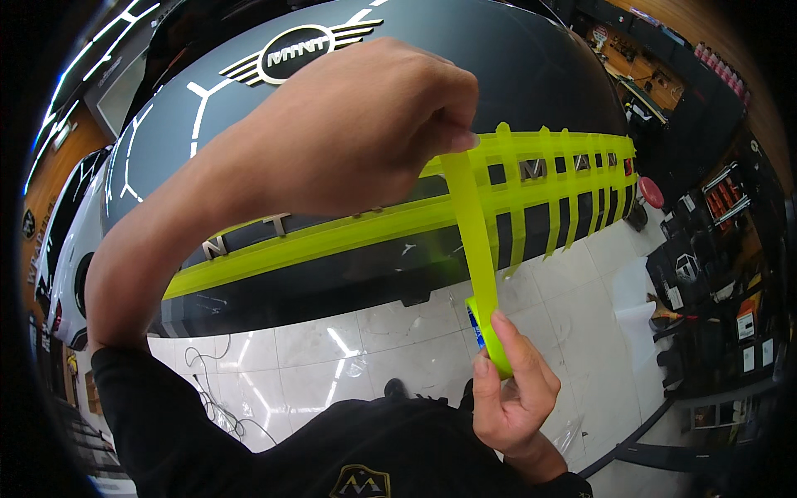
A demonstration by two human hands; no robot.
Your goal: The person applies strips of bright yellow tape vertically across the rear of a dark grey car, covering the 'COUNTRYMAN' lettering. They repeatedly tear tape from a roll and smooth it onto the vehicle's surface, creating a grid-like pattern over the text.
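Note:
My left hand point(382, 116) reaches across the dark grey car panel point(515, 66), fingers closed on the upper end of a yellow-green masking tape strip point(473, 232). The strip runs down to the tape roll point(498, 355), pinched between thumb and fingers of my right hand point(519, 398) below the panel's lower edge. Long bands of the same tape point(332, 232) run above and below a row of raised metal letters point(533, 169). On the right, several short strips point(516, 220) cross these bands between the letters. My left hand and forearm hide part of the row.
A winged metal badge point(295, 53) sits higher on the panel. Cable point(217, 407) lies loose on the tiled floor point(365, 340) at the left. A white car point(79, 241) stands far left. Dark shelving with tools point(722, 199) and a red round object point(650, 192) are at the right.

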